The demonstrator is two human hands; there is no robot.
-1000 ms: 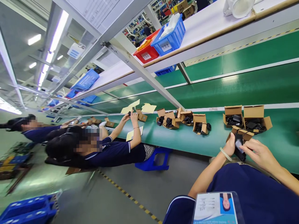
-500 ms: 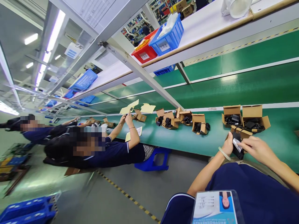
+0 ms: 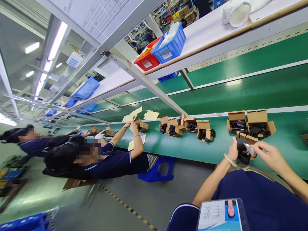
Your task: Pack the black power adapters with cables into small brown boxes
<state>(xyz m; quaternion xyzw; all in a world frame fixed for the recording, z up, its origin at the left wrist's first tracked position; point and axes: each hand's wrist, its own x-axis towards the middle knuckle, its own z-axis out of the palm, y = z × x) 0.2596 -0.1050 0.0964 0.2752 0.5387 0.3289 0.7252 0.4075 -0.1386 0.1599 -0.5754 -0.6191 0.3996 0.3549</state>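
Left hand (image 3: 234, 150) is wrapped around a small black adapter (image 3: 241, 150), held up just off the near edge of the green belt (image 3: 192, 146). Right hand (image 3: 267, 154) has its fingertips pinched on a pale film or label (image 3: 249, 148) at the top of it, so both hands are closed on the same piece; can't tell if the film is going on or coming off.

Right behind the hands there's an open cardboard box (image 3: 247, 138) that looks to be the one for this unit, with a cable running to it. Two more open boxes (image 3: 250, 123) just beyond already hold black adapters and cords, and another bunch of filled boxes (image 3: 187, 126) sits further down the belt, flaps all up.

So my read: this one is mid-way, not boxed yet, and nothing in sight is closed. Lots left. A co-worker (image 3: 113, 154) nearby is handling flat card sheets (image 3: 141, 115).
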